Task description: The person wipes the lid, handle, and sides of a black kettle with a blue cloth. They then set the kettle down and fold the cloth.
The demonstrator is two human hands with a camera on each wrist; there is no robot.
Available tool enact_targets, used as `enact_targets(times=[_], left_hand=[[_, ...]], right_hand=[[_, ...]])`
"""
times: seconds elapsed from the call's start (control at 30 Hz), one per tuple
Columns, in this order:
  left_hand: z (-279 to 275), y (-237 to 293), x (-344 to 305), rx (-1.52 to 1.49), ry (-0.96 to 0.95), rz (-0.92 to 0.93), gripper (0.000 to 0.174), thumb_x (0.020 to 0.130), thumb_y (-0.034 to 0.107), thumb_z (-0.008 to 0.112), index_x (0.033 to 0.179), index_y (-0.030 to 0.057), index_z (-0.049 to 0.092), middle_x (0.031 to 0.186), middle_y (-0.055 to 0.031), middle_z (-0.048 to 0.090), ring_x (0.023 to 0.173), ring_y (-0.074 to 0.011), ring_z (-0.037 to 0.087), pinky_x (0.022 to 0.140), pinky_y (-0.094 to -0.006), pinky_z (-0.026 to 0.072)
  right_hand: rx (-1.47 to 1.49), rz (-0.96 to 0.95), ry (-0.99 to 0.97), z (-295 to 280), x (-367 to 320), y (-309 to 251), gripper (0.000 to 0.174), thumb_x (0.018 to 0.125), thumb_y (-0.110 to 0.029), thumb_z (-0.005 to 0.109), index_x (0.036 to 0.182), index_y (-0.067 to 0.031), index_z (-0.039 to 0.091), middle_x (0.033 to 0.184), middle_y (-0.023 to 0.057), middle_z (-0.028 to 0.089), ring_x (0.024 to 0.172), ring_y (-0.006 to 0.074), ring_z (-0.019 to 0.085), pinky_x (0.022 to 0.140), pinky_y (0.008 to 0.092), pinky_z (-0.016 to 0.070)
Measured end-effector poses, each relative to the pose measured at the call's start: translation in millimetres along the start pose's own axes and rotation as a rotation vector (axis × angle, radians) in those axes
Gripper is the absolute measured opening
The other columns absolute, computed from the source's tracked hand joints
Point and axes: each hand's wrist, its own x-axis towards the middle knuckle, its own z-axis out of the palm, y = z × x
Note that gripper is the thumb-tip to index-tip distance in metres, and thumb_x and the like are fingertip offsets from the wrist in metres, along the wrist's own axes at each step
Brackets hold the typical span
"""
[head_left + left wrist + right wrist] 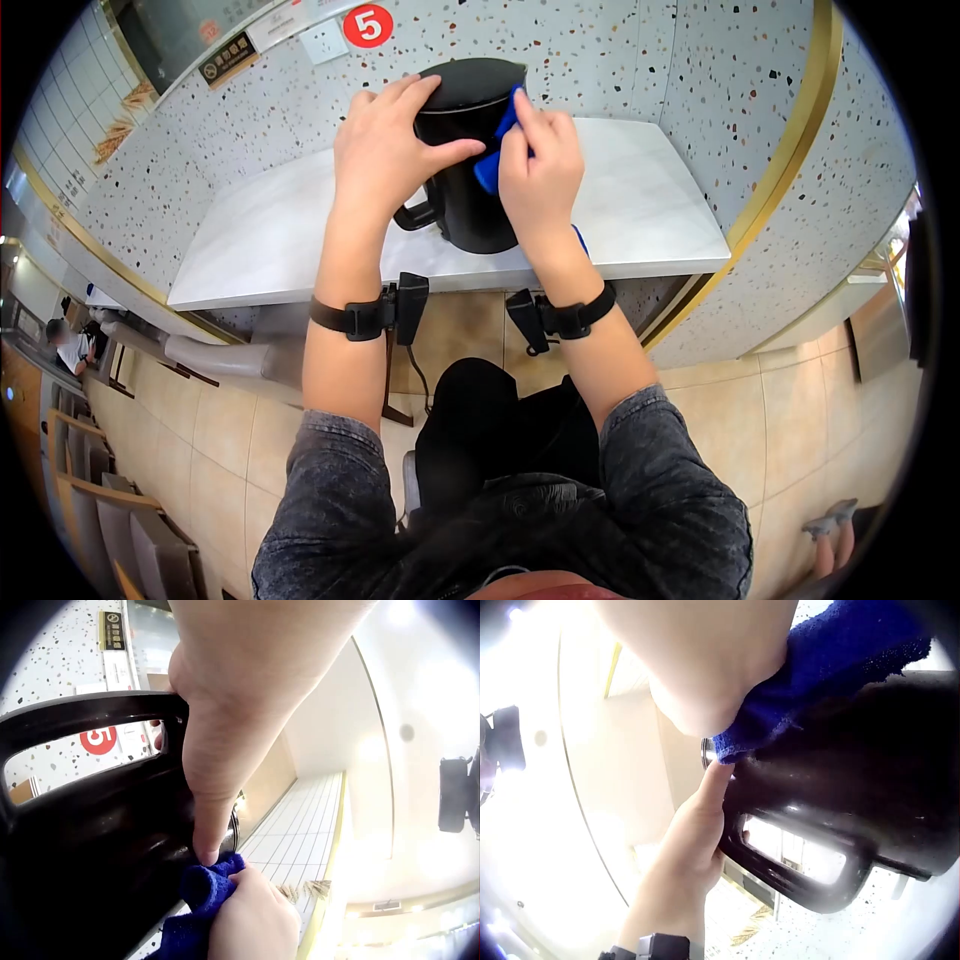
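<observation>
A dark shirt (440, 545) nearest; the left hand (385, 145) grips a black kettle (470, 210), the right hand (542, 172) pinches blue cloth (487, 173) against its side.

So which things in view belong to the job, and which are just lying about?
In use:
black kettle, held by the left hand
blue cloth, held against it by the right hand
white table beneath

Just around:
red 5 sign
wall socket
grey seat
</observation>
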Motion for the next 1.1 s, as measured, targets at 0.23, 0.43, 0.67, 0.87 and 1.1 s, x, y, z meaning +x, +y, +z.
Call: enact_targets(times=[0.23,0.43,0.67,0.87,1.1], left_hand=[[4.0,-3.7,0.4,-0.011,0.014,0.014,0.073,0.055,0.051,0.085,0.115,0.0131,0.068,0.118,-0.0027,0.066,0.098,-0.0267,0.059,0.084,-0.0364,0.0527],[1.1,-0.1,1.5,-0.011,-0.01,-0.007,0.073,0.055,0.051,0.085,0.116,0.0134,0.068,0.118,-0.0028,0.066,0.098,-0.0268,0.059,0.084,-0.0361,0.0528],[-0.4,2.3,1.8,-0.029,-0.049,-0.033,0.071,0.058,0.045,0.086,0.117,0.0112,0.066,0.118,-0.0044,0.066,0.099,-0.028,0.058,0.086,-0.0378,0.0503],[-0.5,3.0,3.1,-0.029,-0.004,-0.011,0.069,0.058,0.039,0.086,0.118,0.0117,0.066,0.117,-0.0042,0.067,0.099,-0.0283,0.058,0.086,-0.0384,0.0502],[-14.1,1.5,5.5,-0.146,-0.186,-0.098,0.076,0.058,0.026,0.087,0.126,0.0089,0.057,0.109,-0.0137,0.066,0.101,-0.033,0.056,0.09,-0.0401,0.0478]], right_hand=[[0.028,0.023,0.015,-0.7,6.5,11.0,0.03,0.079,0.001,0.06,0.106,-0.0035,0.071,0.08,0.011,0.057,0.066,0.0245,0.058,0.06,0.0324,0.0487],[0.045,-0.023,-0.016,-1.0,11.3,15.4,0.03,0.078,0.0,0.061,0.106,-0.0037,0.071,0.08,0.0105,0.057,0.066,0.0239,0.058,0.06,0.0326,0.0485],[0.07,-0.122,-0.079,-1.4,-1.0,-2.0,0.03,0.077,0.0,0.062,0.105,-0.0046,0.072,0.08,0.012,0.057,0.064,0.0264,0.058,0.058,0.0349,0.0488],[0.013,-0.078,0.023,5.1,1.5,5.7,0.031,0.076,-0.001,0.063,0.106,-0.0055,0.071,0.079,0.0115,0.057,0.063,0.0259,0.058,0.056,0.0338,0.0486],[-0.052,-0.079,0.01,0.0,11.1,12.7,0.036,0.074,-0.002,0.064,0.108,-0.0088,0.072,0.077,0.0088,0.055,0.06,0.0235,0.056,0.053,0.0337,0.0485]])
